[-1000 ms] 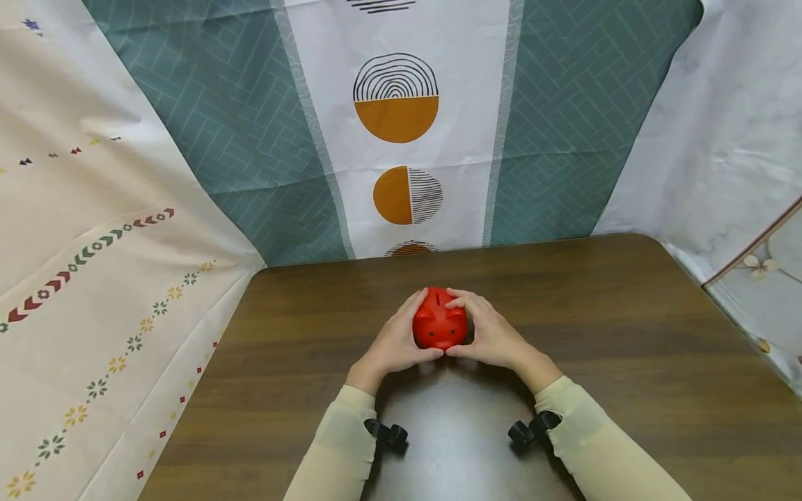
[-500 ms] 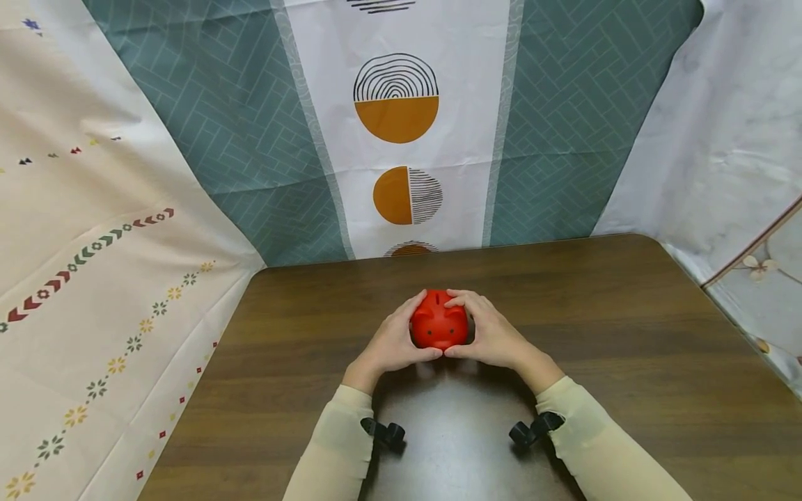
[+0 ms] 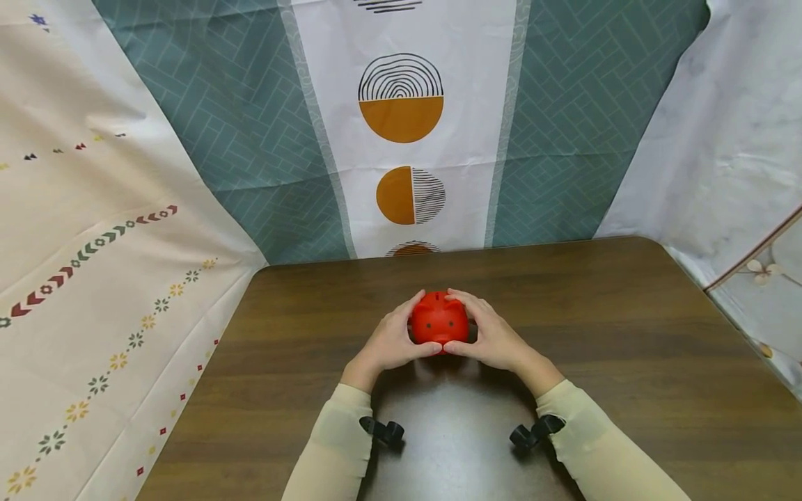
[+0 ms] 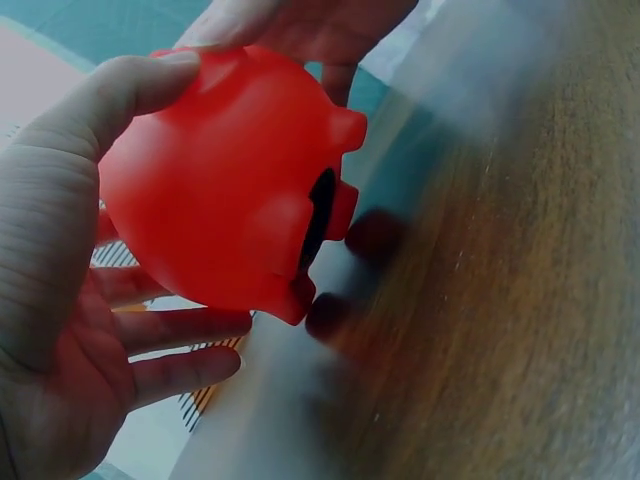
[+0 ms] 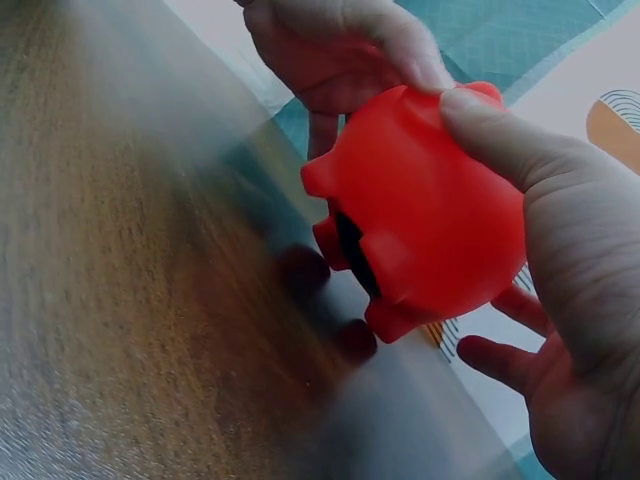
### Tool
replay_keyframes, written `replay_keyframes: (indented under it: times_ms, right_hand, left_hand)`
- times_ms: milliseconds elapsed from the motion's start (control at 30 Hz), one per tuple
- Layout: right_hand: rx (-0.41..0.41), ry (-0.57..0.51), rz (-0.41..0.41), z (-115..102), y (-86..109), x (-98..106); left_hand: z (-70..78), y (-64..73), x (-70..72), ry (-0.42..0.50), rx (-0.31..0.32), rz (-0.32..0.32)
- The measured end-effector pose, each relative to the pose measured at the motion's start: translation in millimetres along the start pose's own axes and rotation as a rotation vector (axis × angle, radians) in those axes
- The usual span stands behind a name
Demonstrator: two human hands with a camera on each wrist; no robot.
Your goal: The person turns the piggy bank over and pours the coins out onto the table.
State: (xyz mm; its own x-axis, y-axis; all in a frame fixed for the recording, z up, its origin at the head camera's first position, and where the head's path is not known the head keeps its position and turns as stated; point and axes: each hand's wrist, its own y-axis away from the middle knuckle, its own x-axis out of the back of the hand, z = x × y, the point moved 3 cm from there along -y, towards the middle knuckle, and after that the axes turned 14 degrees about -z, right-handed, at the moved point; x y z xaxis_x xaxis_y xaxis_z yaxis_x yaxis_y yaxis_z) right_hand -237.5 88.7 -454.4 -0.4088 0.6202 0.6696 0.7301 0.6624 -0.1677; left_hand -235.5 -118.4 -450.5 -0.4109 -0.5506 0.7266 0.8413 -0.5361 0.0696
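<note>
A red piggy bank (image 3: 440, 321) is held between both hands at the middle of the table, its face with two dark eyes toward me and the coin slot on top. My left hand (image 3: 391, 339) grips its left side, thumb low at the front, fingers round the side. On the other side my right hand (image 3: 491, 335) grips it the same way, and the thumb tips nearly meet under the face. In the left wrist view the piggy bank (image 4: 220, 180) is tilted, with its stubby feet and a black plug (image 4: 318, 220) on the belly showing above the tabletop.
The brown wooden table (image 3: 301, 390) reflects light at its near middle. Behind it hangs a green and white patterned cloth (image 3: 263, 139). A cream cloth (image 3: 125, 278) drapes on the left and a whitish one (image 3: 727, 153) on the right. Black wrist mounts sit on both sleeves.
The piggy bank has tipped back in the hands: its face turns up more toward me and the coin slot has shifted toward the far side. Both hands keep their grip.
</note>
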Motion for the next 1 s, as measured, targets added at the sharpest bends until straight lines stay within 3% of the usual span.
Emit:
replay_keyframes:
  times_ms: [267, 467, 667, 867, 1000]
  right_hand:
    - [-0.044, -0.026, -0.007, 0.9, 0.9, -1.9]
    - [0.019, 0.027, 0.024, -4.4, 0.3, -1.1]
    - [0.071, 0.169, 0.055, -9.2, 2.6, -0.6]
    - [0.059, 0.17, 0.056, -4.5, 3.0, -3.2]
    - [0.045, 0.176, 0.052, -1.4, 1.3, -5.7]
  left_hand:
    - [-0.6, 1.4, 1.2, 0.002, 0.035, -0.001]
    - [-1.4, 1.3, 3.5, 0.028, 0.05, 0.01]
    - [-1.9, -0.8, 2.1, 0.117, 0.005, -0.008]
    - [-3.6, -3.8, -0.3, 0.128, -0.026, 0.005]
    - [-2.8, -4.4, 0.2, 0.123, -0.054, 0.047]
